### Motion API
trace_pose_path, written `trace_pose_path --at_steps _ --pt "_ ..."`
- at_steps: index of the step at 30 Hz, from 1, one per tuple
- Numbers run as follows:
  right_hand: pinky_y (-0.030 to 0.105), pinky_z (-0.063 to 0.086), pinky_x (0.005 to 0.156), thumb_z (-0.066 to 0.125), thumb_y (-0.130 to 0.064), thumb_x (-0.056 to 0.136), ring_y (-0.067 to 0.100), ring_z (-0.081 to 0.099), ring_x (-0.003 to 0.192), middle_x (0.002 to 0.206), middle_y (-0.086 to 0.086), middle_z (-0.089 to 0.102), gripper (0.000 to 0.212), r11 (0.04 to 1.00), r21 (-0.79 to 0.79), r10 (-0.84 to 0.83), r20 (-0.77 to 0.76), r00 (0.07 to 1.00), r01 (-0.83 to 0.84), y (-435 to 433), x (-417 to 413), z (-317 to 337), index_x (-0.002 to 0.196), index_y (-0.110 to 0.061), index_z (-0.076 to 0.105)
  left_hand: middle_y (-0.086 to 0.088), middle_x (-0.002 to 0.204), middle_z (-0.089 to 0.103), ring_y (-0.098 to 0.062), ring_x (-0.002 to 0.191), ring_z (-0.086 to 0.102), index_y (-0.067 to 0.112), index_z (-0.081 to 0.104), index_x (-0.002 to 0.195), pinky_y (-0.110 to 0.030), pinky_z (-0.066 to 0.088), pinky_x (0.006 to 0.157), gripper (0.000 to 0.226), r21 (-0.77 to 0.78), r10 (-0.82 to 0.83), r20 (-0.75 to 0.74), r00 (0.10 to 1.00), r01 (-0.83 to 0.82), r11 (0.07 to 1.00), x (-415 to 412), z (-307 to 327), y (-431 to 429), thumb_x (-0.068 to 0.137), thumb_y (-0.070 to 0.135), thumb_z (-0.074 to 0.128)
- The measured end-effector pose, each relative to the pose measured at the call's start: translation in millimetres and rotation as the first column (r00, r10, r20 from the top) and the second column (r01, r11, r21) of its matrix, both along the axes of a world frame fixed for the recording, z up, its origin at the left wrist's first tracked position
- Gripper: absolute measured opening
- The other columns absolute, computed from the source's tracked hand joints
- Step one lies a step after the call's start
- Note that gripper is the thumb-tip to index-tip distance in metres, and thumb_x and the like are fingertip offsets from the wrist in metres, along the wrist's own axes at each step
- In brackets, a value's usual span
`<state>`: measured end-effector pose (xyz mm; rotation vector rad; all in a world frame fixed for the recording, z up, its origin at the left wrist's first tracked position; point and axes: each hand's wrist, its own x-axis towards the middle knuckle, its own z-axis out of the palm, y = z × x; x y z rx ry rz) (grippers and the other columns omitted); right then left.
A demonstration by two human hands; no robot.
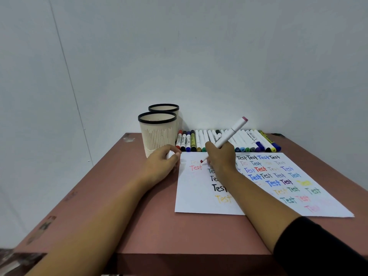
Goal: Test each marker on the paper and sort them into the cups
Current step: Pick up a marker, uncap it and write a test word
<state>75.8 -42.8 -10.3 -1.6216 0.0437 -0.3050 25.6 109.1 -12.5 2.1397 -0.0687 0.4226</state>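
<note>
The right hand (221, 157) grips a white marker (231, 132) with its fingers curled together round the lower barrel; the marker slants up and to the right, its reddish tip resting on the paper (191, 198) near the top left corner, just above a faint red "Test", and its pink end cap pointing towards the wall (199, 56); the left hand (161, 164) rests on the table (159, 226) just left of the paper's upper left corner, its fingers curled round a small white object (170, 154) that shows only partly between thumb and fingers; the paper lies flat on the right half of the reddish-brown table and is covered with the word "Test" in black, blue, red, green, yellow and pink; a row of markers (247, 140) lies side by side along the far edge of the paper, caps towards the person; at the left end of that row stands the front cup (157, 134), cream with a black rim, and the back cup (164, 108) stands close behind it; the left hand lies just before the front cup's base, though whether they touch cannot be told; a black sleeve (318, 246) covers the right upper arm.
</note>
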Motion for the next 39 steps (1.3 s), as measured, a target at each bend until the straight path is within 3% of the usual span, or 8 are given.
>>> trace_pose_path --at_steps 8,16,20,23,27,31,35,39 --pt "0.019 0.038 0.038 0.067 -0.019 0.087 0.009 0.048 0.042 0.056 0.005 0.053 0.022 0.945 0.318 0.087 -0.022 0.996 -0.075 -9.6 6.2 4.5 0.074 -0.010 0.052 0.010 0.109 0.061 -0.009 0.101 0.052 0.022 0.060 0.106 -0.024 0.038 0.085 0.017 0.190 -0.054 0.097 0.994 0.035 0.981 -3.4 1.2 -3.2 0.095 0.025 0.048" --pt "0.024 0.045 0.047 0.061 -0.021 0.091 0.014 0.052 0.050 0.057 0.006 0.055 0.023 0.873 0.440 0.239 -0.010 0.971 -0.210 -7.6 -6.6 15.1 0.073 -0.008 0.057 0.004 0.138 0.047 -0.008 0.128 0.039 0.020 0.048 0.133 -0.012 0.024 0.096 0.037 0.115 -0.077 0.055 0.995 0.071 0.991 -7.6 2.1 -4.7 0.098 0.016 0.037" --pt "0.023 0.046 0.049 0.056 -0.013 0.093 0.014 0.053 0.052 0.060 0.006 0.058 0.020 0.856 0.400 0.346 0.025 0.938 -0.327 -4.8 -15.0 18.1 0.074 -0.008 0.058 0.001 0.108 0.059 -0.013 0.098 0.054 0.019 0.045 0.133 -0.014 0.036 0.080 0.037 0.110 -0.086 0.073 0.994 0.078 0.991 -6.2 0.3 -4.3 0.096 0.021 0.048" --pt "0.021 0.047 0.047 0.059 -0.014 0.092 0.013 0.056 0.052 0.059 0.005 0.062 0.020 0.853 0.368 0.378 0.049 0.924 -0.369 -3.3 -17.4 18.7 0.073 -0.009 0.058 0.007 0.085 0.058 -0.006 0.075 0.052 0.022 0.050 0.111 -0.018 0.040 0.070 0.020 0.014 -0.108 0.093 0.990 0.107 0.994 -4.8 -1.5 -3.3 0.092 0.020 0.054" --pt "0.021 0.047 0.047 0.059 -0.014 0.092 0.013 0.056 0.052 0.061 0.007 0.062 0.022 0.851 0.350 0.397 0.061 0.916 -0.392 -3.8 -17.4 18.6 0.071 -0.009 0.057 0.010 0.084 0.060 -0.004 0.074 0.055 0.027 0.052 0.091 -0.012 0.042 0.069 0.015 -0.025 -0.141 0.099 0.985 0.144 0.989 -2.8 -0.9 -3.4 0.089 0.015 0.059" --pt "0.021 0.045 0.045 0.060 -0.018 0.092 0.012 0.055 0.050 0.062 0.005 0.058 0.021 0.842 0.300 0.459 0.038 0.888 -0.449 0.3 -19.0 15.2 0.072 -0.010 0.058 0.013 0.077 0.058 0.002 0.067 0.049 0.023 0.059 0.095 -0.009 0.037 0.063 0.008 0.049 -0.149 0.152 0.977 0.143 0.988 -2.9 0.1 -4.8 0.090 0.016 0.058" --pt "0.021 0.029 0.042 0.062 -0.029 0.090 0.009 0.037 0.045 0.055 0.000 0.044 0.029 0.861 0.233 0.467 -0.006 0.884 -0.453 3.5 -19.8 13.5 0.066 -0.015 0.054 0.009 0.075 0.063 -0.004 0.070 0.053 0.026 0.062 0.095 -0.017 0.039 0.066 0.011 0.049 -0.139 0.190 0.972 0.132 0.990 -3.9 1.1 -6.6 0.092 0.019 0.054" --pt "0.018 0.024 0.038 0.061 -0.020 0.091 0.008 0.030 0.041 0.050 0.000 0.039 0.028 0.833 0.279 0.492 0.023 0.870 -0.479 5.1 -21.9 14.3 0.065 -0.015 0.054 0.010 0.059 0.058 -0.001 0.053 0.048 0.024 0.060 0.080 -0.014 0.037 0.056 0.019 -0.016 -0.129 0.168 0.977 0.134 0.991 -6.6 3.0 -9.9 0.095 0.020 0.049"
